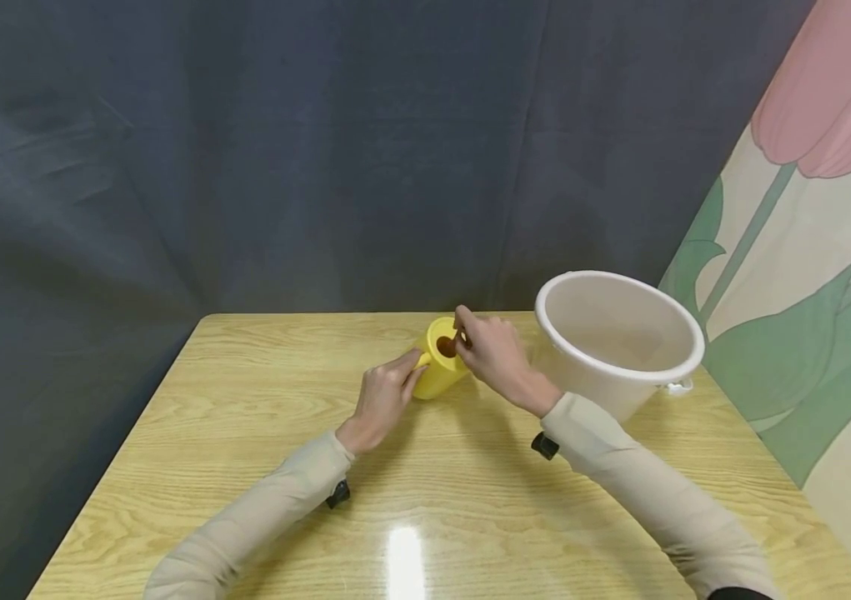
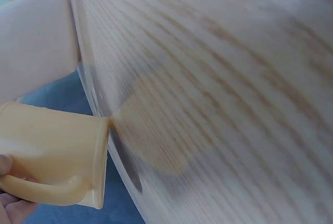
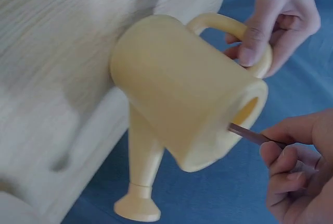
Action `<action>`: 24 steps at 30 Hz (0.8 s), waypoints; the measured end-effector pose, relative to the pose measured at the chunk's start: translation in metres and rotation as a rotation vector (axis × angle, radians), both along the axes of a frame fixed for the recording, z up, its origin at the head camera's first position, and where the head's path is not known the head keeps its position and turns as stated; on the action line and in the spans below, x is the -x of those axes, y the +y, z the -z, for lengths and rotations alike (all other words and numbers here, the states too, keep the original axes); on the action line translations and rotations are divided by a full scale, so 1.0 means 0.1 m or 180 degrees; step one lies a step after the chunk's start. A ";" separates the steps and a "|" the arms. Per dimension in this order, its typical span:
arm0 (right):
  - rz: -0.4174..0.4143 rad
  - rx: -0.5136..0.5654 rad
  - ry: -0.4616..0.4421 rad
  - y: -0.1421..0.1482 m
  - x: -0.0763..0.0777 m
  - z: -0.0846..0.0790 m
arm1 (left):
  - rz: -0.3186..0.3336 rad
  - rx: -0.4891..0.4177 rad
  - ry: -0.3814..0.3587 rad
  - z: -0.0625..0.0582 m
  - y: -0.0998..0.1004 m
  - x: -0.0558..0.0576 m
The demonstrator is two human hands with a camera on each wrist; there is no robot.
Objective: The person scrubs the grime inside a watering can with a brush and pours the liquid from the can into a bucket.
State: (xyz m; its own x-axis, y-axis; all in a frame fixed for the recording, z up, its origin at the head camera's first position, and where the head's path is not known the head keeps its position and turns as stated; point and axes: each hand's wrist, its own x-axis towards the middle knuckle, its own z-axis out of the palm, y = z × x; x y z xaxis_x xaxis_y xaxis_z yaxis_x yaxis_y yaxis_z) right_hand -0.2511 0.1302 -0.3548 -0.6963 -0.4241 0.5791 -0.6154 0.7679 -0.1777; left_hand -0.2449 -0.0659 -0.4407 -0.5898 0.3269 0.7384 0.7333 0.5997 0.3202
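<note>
A yellow watering can (image 1: 436,379) is at the far middle of the table, its round top opening facing up toward the head camera. My left hand (image 1: 382,400) grips its looped handle (image 3: 221,22), with the thumb over the loop in the right wrist view. The spout (image 3: 143,161) with its flared end points away from that hand. My right hand (image 1: 498,352) pinches a thin dark brown stick (image 3: 250,134), whose kind I cannot tell. The stick's far end is at the can's top, beside the opening; whether it touches the can is unclear.
A large white bucket (image 1: 620,375) stands on the wooden table (image 1: 245,433), just right of the can and beside my right forearm. A dark curtain (image 1: 365,158) hangs behind the table's far edge. At the right is a wall painted with tulips (image 1: 830,333).
</note>
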 end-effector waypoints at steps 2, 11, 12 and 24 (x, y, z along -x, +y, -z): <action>-0.0007 -0.0022 0.0011 -0.01 0.02 0.04 | 0.0004 0.0006 -0.0003 0.00 0.00 0.00; -0.0053 -0.0008 0.0052 -0.01 0.04 0.06 | 0.0020 -0.0011 0.0030 0.00 0.01 -0.01; -0.0044 -0.0011 0.0043 -0.01 0.03 0.06 | 0.0025 -0.0017 0.0044 0.00 0.01 -0.01; -0.0031 0.0065 0.0207 -0.02 -0.09 -0.13 | 0.0024 -0.0019 0.0032 0.00 0.02 0.00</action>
State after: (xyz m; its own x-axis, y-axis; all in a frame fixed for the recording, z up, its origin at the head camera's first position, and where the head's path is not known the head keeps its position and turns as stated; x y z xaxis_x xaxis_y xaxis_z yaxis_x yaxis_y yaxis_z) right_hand -0.2421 0.1279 -0.3421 -0.6528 -0.4183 0.6315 -0.6336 0.7584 -0.1526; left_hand -0.2446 -0.0639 -0.4404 -0.5799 0.3270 0.7462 0.7410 0.5923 0.3163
